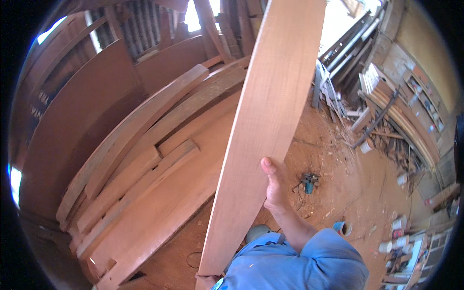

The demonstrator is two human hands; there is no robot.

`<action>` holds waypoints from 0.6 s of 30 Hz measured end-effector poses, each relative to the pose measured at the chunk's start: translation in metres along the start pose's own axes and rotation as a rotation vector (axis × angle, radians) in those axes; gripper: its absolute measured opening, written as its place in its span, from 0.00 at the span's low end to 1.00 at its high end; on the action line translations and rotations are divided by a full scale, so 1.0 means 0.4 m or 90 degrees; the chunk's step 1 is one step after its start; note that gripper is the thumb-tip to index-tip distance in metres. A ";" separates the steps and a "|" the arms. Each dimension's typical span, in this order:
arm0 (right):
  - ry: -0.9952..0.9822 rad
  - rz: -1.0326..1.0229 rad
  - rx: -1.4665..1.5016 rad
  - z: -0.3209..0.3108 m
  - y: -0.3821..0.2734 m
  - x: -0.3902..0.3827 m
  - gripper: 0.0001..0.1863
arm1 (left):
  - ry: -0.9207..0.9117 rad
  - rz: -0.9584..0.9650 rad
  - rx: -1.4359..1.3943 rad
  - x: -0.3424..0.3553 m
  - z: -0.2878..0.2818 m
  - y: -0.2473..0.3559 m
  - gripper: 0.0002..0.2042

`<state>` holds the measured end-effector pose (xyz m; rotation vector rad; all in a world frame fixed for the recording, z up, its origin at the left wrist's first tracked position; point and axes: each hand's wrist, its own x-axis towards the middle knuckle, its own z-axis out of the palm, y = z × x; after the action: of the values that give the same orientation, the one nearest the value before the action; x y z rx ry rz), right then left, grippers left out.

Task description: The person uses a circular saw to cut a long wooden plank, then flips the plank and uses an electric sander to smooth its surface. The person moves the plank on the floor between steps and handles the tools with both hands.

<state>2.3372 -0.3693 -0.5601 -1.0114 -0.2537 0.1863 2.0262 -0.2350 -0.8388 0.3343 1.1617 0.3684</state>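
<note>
A long, wide wooden plank (263,96) is held up in front of me, running from my waist to beyond the top of the view. My right hand (274,186) grips its right edge, thumb on the broad face and the other fingers hidden behind. Low down, my left hand (209,281) is at the plank's near end, gripping it; most of its fingers are out of sight. The near end of the plank rests close against my blue shirt.
Several thick boards (145,130) lie on a large wooden slab (159,212) to the left. A teal power tool (309,183) sits on the sawdust-covered floor. Along the right stand a blue can (342,228), white buckets (399,222) and stacked timber (401,121).
</note>
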 end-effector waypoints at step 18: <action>-0.212 -0.072 -0.188 0.247 -0.002 -0.155 0.40 | 0.276 0.645 0.551 -0.107 -0.453 -0.060 0.28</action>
<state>2.2489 -0.3064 -0.5174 -1.2542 -0.6544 0.2183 1.8455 -0.2638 -0.8797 1.6951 1.4702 0.8291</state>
